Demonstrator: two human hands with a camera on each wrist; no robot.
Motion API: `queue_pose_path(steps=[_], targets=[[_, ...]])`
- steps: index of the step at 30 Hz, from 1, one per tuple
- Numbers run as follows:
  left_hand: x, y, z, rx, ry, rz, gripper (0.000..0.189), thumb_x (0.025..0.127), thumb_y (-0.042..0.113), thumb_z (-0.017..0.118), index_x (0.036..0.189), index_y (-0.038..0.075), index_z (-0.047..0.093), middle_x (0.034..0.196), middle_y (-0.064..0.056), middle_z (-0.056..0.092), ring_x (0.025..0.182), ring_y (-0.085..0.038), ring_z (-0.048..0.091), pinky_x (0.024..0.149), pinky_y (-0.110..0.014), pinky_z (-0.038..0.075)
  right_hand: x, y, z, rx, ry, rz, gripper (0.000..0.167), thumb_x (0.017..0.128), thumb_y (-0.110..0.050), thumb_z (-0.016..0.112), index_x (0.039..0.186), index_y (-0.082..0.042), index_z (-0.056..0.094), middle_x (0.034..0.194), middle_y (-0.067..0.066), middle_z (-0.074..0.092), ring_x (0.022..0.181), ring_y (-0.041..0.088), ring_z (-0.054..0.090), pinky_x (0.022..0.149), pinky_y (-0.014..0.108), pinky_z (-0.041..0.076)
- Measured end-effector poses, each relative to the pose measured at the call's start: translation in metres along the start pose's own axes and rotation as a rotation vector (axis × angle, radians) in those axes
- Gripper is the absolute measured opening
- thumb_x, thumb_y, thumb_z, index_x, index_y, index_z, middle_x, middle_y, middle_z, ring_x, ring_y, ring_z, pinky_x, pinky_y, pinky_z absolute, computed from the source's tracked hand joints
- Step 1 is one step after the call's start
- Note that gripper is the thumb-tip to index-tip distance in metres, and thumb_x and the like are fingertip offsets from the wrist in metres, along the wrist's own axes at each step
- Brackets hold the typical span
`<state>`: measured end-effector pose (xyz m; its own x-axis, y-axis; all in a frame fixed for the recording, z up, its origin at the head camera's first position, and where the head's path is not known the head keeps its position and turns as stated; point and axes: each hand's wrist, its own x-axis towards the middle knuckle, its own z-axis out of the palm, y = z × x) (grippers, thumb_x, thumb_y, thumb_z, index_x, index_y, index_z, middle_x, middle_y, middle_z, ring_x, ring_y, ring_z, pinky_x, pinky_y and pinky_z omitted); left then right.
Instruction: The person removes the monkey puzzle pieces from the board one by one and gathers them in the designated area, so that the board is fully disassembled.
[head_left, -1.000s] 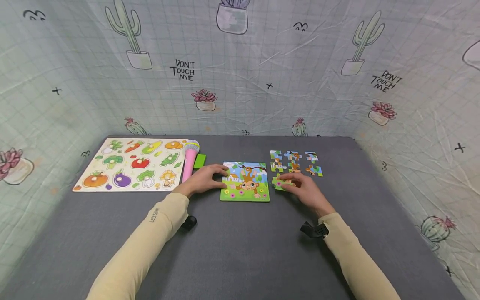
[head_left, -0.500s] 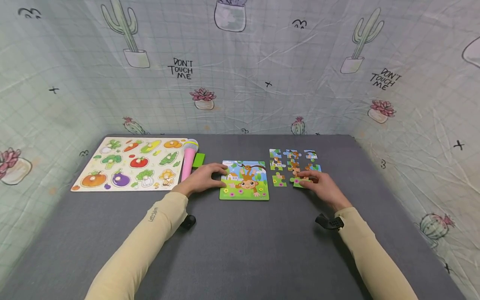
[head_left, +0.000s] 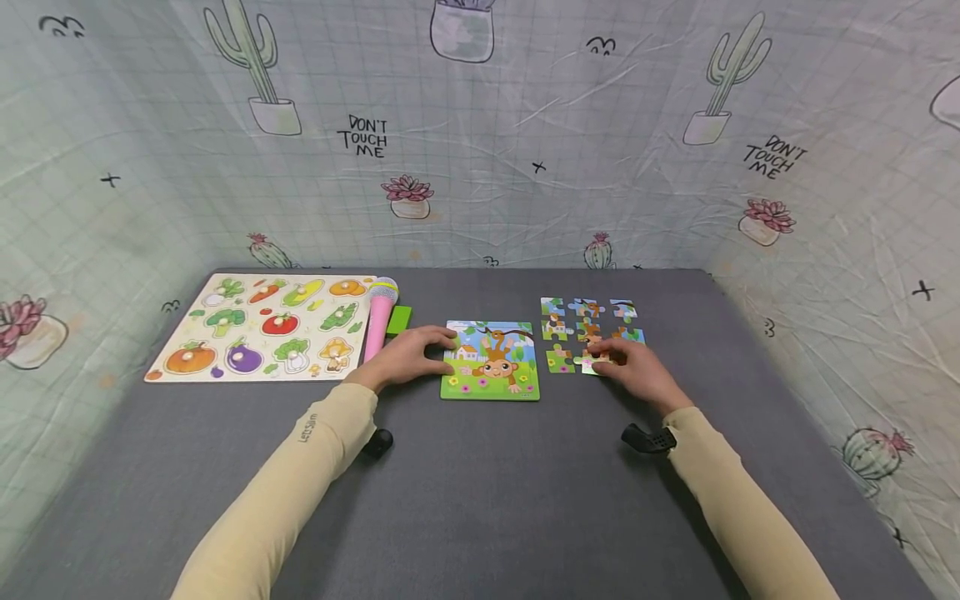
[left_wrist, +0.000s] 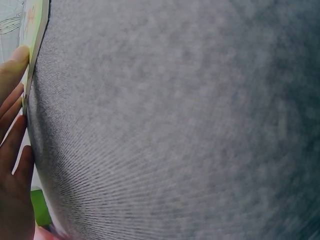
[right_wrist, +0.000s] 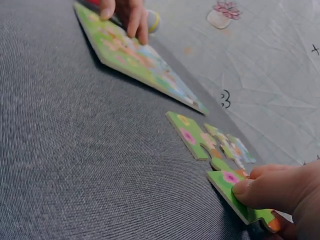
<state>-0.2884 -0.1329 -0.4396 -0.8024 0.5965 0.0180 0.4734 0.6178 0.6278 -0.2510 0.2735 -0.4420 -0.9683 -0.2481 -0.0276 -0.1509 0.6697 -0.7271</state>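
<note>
My right hand pinches a green jigsaw piece with a pink flower, its thumb on the printed face. The piece is at the front of several loose jigsaw pieces laid in spaced rows, close beside a green corner piece. Part of the held piece is hidden by the fingers. Left of these lies a square puzzle board with a monkey picture. My left hand rests its thumb and fingertips on the board's left edge, fingers relaxed.
A cream vegetable board lies at the far left of the dark grey table. Between it and the monkey board are a pink toy microphone and a green block. Printed cloth hangs behind.
My right hand has moved right from the front-left corner piece, then slightly back left with the flower piece, drawing it nearer that corner piece. The left hand has stayed on the board.
</note>
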Motion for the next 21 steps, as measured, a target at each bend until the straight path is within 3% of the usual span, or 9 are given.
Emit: queue_pose_path(steps=[7, 21], targets=[[-0.001, 0.0, 0.0, 0.0, 0.003, 0.009, 0.044, 0.086, 0.023, 0.076, 0.123, 0.001, 0.065, 0.141, -0.011, 0.053, 0.136, -0.029, 0.042, 0.112, -0.044, 0.033, -0.002, -0.002, 0.002, -0.099, 0.04, -0.06, 0.027, 0.094, -0.019, 0.067, 0.119, -0.008, 0.068, 0.112, 0.012, 0.064, 0.092, 0.025, 0.059, 0.079, 0.043, 0.048], [0.001, -0.002, 0.0, 0.007, -0.004, 0.008, 0.046, 0.085, 0.026, 0.077, 0.123, 0.003, 0.066, 0.142, -0.009, 0.052, 0.136, -0.028, 0.042, 0.112, -0.043, 0.033, -0.01, 0.005, -0.006, -0.127, -0.001, -0.116, 0.035, 0.092, -0.012, 0.07, 0.125, -0.005, 0.064, 0.122, 0.016, 0.061, 0.104, 0.031, 0.058, 0.087, 0.048, 0.05]])
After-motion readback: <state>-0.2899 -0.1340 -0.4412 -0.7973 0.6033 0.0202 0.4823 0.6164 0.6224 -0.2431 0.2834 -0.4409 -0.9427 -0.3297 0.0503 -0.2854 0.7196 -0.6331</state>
